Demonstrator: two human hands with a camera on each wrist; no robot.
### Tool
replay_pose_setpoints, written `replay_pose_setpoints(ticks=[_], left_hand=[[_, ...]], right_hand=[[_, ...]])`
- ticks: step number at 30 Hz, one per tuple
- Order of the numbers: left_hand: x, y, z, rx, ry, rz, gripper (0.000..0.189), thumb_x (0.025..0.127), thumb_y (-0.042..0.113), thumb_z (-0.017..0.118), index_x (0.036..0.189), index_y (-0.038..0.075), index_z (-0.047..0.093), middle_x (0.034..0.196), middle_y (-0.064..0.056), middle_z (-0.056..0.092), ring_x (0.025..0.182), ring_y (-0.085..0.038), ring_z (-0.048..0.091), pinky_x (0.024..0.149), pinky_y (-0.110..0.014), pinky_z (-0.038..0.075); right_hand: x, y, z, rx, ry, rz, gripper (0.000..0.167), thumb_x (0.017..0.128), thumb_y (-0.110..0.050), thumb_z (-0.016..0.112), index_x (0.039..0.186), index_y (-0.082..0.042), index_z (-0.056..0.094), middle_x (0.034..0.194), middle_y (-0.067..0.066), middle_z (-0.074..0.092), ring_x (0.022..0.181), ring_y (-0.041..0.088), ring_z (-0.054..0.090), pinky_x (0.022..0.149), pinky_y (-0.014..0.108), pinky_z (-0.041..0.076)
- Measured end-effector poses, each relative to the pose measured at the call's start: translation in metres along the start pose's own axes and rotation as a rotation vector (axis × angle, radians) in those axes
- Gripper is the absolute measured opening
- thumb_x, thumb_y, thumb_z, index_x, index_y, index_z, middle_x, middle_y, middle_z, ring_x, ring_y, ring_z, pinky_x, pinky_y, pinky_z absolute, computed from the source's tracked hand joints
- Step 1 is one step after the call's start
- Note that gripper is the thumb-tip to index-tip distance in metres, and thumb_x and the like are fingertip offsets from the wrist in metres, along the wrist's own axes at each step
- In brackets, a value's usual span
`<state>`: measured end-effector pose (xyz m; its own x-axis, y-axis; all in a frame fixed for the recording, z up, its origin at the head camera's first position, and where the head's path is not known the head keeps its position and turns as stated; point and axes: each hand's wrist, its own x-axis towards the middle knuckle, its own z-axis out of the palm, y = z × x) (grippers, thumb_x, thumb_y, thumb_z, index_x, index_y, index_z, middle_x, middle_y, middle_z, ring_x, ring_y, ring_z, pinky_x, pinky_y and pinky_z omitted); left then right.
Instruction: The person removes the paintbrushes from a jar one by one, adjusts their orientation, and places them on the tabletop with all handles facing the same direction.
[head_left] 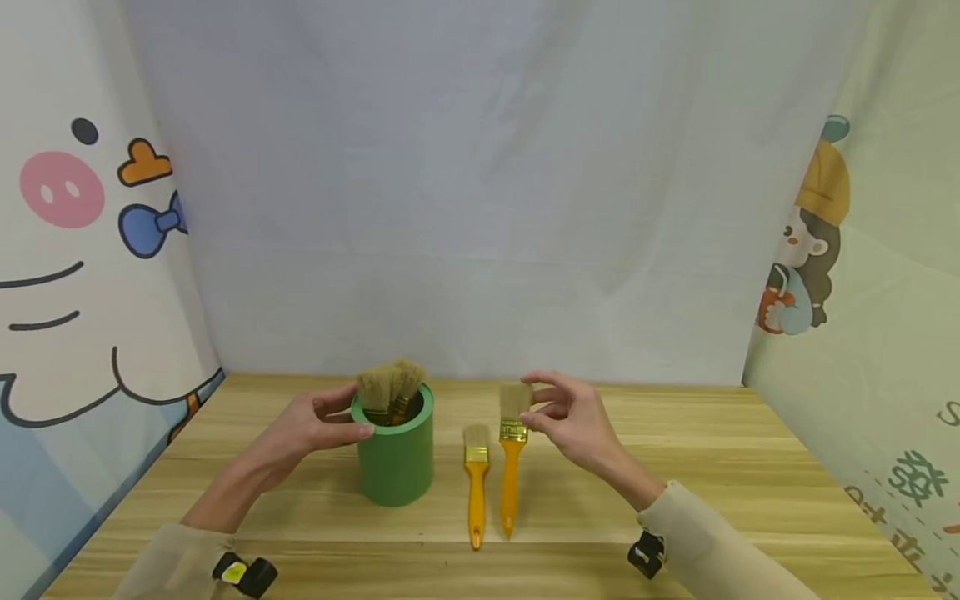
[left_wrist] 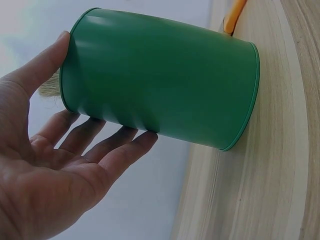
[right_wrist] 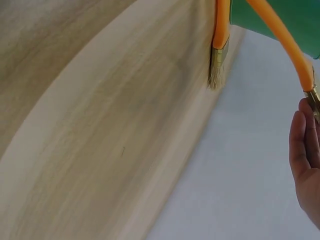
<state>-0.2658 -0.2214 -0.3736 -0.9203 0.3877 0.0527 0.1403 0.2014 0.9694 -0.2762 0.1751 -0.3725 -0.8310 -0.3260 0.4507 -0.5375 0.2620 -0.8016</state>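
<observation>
Holds the green can (head_left: 397, 471) with the left hand (head_left: 318, 425), pinching near the rim between thumb and fingers. Rests the thumb on the near left part of the rim and sets the four fingers farther back along the can's left side, spread slightly apart in the left wrist view, with just the tips against the wall. Stands upright on the wooden table (head_left: 330, 529), open end up. Carries inside several brushes (head_left: 377, 392), bristles up and poking above the rim, leaning toward the can's left and back; cannot tell the exact number.

Pinches another brush, the right-hand brush (head_left: 510, 467), with the right hand (head_left: 573, 421), to the right of the can. Touches its metal band with the fingertips in the right wrist view; cannot see the thumb there, but in the head view shows it at the band's right edge, with the other fingers bent by the bristles. Points its bristles away from the person and its orange handle toward the near side; cannot tell about contact between handle end and table.

Lies between the can and that held brush: one loose brush (head_left: 476, 492), orange-handled too, bristles pointing away, apart from both.

Hangs behind the can: a pale plain cloth (head_left: 480, 208). Shows farther off, left and right of the can: a cartoon-printed left cloth (head_left: 75, 283) and a greenish right cloth (head_left: 877, 367).
</observation>
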Motion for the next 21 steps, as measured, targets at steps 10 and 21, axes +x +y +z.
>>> replay_pose_setpoints(ticks=[10,21], left_hand=[[0.002,-0.001,0.0,0.001,-0.001,0.008,0.086,0.097,0.022,0.079,0.165,0.002,0.031,0.166,-0.021,0.033,0.144,-0.047,0.043,0.11,-0.054,0.048],[0.0,0.0,0.0,-0.005,0.0,0.006,0.084,0.097,0.021,0.079,0.165,0.004,0.033,0.165,-0.02,0.036,0.144,-0.048,0.043,0.109,-0.053,0.048]], right_hand=[[0.003,0.019,-0.004,0.075,-0.041,0.147,0.05,0.092,0.007,0.077,0.14,0.005,0.063,0.115,0.026,0.072,0.085,0.031,0.077,0.077,0.054,0.063],[0.006,0.036,-0.002,0.129,-0.079,0.264,0.051,0.09,0.009,0.076,0.139,0.009,0.062,0.107,0.026,0.073,0.081,0.033,0.077,0.08,0.061,0.061]])
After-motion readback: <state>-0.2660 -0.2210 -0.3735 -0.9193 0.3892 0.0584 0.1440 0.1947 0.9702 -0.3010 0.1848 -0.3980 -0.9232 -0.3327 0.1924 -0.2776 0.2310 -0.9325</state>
